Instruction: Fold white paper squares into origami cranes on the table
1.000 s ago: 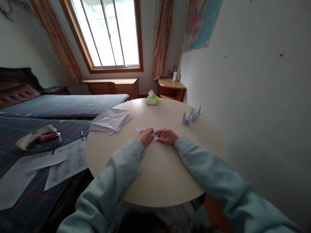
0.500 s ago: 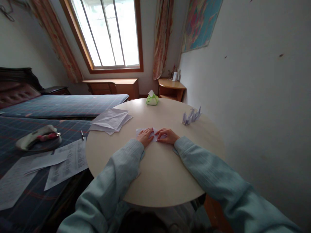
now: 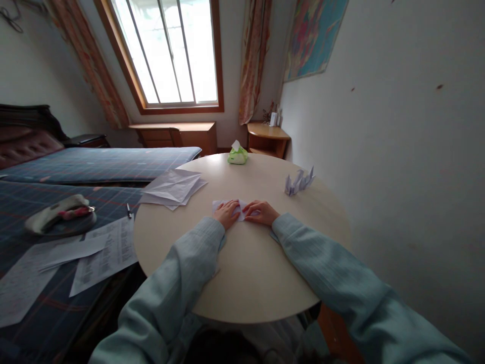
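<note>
Paper [image 3: 241, 216], white and folded small, lies flat on the round table [image 3: 250, 288], partly under the left hand [image 3: 227, 213] and partly under the right hand [image 3: 261, 212]. A strip of it shows between them, and a corner sticks out at the upper left. The left hand rests palm down over its left part, fingers laid out close together, pressing on the paper rather than clasping it. The right hand comes in from the other side with bent fingers, their tips at the paper's right part; whether they pinch an edge (the hand itself hides that spot) I cannot tell.

On the same tabletop, a stack of creased sheets [image 3: 172, 188] lies to the left, reaching the table's edge. Small folded paper figures [image 3: 298, 182] stand grouped to the right, apart from the hands, and a green tissue pack [image 3: 237, 157] sits at the far side — one tissue poking up. Light blue sleeves [image 3: 193, 253] cover both forearms.

Farther left, a plaid mattress [image 3: 113, 198] bears printed pages [image 3: 109, 258], a pen [image 3: 129, 211] and a pale rounded item [image 3: 40, 218] with red on it — too unclear to name. Beyond is a bright window [image 3: 170, 55] between patterned curtains [image 3: 254, 60].
</note>
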Tool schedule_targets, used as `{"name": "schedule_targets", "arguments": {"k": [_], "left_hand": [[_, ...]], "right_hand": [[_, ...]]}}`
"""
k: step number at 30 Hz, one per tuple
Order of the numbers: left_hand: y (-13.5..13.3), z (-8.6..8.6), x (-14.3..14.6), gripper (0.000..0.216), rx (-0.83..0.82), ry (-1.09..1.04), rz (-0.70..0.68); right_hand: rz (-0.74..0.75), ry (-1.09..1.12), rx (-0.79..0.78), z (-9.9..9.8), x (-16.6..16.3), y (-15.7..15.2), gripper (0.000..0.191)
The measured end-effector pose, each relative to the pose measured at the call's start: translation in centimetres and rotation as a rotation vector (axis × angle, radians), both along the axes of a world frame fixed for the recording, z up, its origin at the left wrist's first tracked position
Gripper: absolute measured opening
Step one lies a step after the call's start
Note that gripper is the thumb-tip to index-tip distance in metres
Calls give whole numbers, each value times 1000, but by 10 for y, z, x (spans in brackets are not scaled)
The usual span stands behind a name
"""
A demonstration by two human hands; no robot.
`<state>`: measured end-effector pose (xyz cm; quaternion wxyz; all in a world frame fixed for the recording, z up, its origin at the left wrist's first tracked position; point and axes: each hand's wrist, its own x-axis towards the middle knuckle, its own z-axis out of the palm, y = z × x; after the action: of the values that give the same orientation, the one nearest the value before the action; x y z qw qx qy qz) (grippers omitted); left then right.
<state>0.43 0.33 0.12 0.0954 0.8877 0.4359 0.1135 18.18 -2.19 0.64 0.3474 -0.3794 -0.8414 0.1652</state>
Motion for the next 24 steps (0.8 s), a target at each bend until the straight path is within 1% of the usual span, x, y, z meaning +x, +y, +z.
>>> {"name": "schedule_targets", "arguments": {"k": [10,14,17,20,24], "left_hand": [[-1,0,1,37,33,8,4],[-2,1,1,44,20,24,31],[-2,1,1,48,18,24,7],[0,-1,0,41,42,32,-37],[3,-4,-1,37,56,40,-36]], "right_hand": [[29,-3,-19,-1,2,2,17],[28,1,-19,0,1,1,16],[26,4,-16,0,0,1,16],[28,12,-10,0,1,1,15],[36,18,-12,-1,1,1,15]]}}
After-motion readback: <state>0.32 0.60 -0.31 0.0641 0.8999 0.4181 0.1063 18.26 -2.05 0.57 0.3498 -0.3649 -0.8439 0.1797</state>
